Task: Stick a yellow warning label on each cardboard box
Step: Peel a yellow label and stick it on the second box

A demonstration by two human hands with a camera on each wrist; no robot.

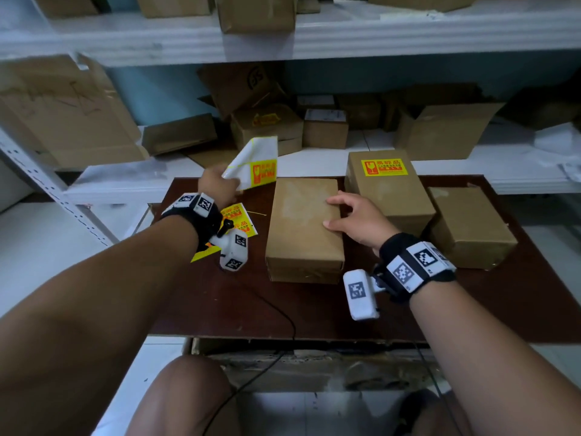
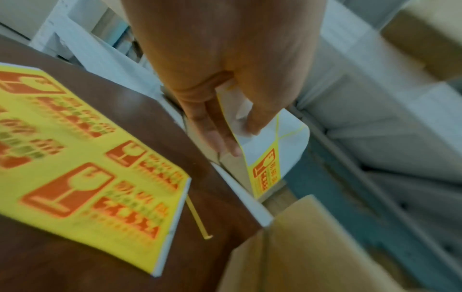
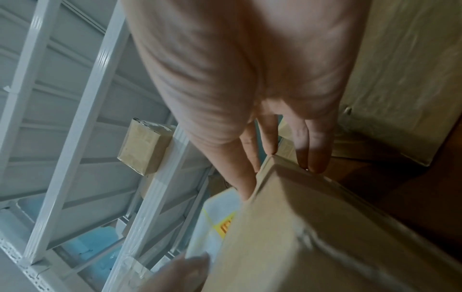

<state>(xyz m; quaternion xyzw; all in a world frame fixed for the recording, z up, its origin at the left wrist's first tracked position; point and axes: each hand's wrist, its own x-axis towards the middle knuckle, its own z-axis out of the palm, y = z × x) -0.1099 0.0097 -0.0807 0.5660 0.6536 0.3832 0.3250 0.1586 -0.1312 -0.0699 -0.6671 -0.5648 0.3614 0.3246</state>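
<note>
We're mid-task: one box done, two bare. Left hand [image 1: 218, 184] pinches a mostly used label sheet [image 1: 256, 163], raised over the far left of the brown surface [image 1: 314, 309]; thumb and fingers [image 2: 220, 136] closed on the white backing, one yellow label [image 2: 266, 173] left on it. Right hand [image 1: 361, 220] lies on the middle box [image 1: 303, 229], fingers relaxed and spread over its top right edge, holding nothing, grip loose. We judge it's steadying that box for the next sticker.

Next move, our guess: right hand peels the remaining label off the sheet, then lays it flat on the middle box top and smooths it down. Needs a fingertip pinch on a label corner; sheet is floppy, could curl.

Labelled box [image 1: 388, 187] sits behind right, touching the middle box's far corner area; right box [image 1: 471, 226] bare, just beside it. Spare label stack [image 2: 82, 158] lies on the surface under the left wrist.

Writing: labels are yellow with a red broken-glass icon and red Chinese characters; the large line on the stuck label [image 1: 384, 167] looks like 易碎品, smaller text too small to read. Shelf boxes behind, one with a similar yellow label, blurred.
</note>
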